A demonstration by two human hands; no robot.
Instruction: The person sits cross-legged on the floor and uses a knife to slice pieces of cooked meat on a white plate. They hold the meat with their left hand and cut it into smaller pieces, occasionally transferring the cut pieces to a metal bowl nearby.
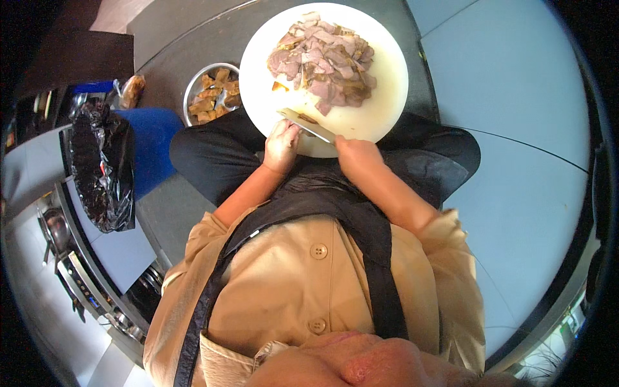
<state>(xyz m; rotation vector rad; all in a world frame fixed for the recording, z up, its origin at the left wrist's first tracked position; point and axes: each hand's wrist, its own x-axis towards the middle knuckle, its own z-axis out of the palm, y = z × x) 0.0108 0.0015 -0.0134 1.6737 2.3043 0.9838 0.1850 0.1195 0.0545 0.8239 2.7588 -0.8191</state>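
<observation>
A round white cutting board (387, 92) lies in front of me, with a heap of thinly sliced cooked meat (324, 63) on its far part. My right hand (358, 154) grips a knife (314, 129) whose blade points left over the board's near edge. At the blade's far end, my left hand (282, 145) has its fingers bent at the board's near left edge; a small piece of meat seems to lie under them, largely hidden by the blade. A small brown slice clings to the blade.
Left of the board, a round metal tray (187, 94) holds several browned meat chunks (207, 104). Farther left are a blue stool or container (152, 145), a black plastic bag (104, 169) and a clear bag with brown food (132, 91). My bent legs flank the board.
</observation>
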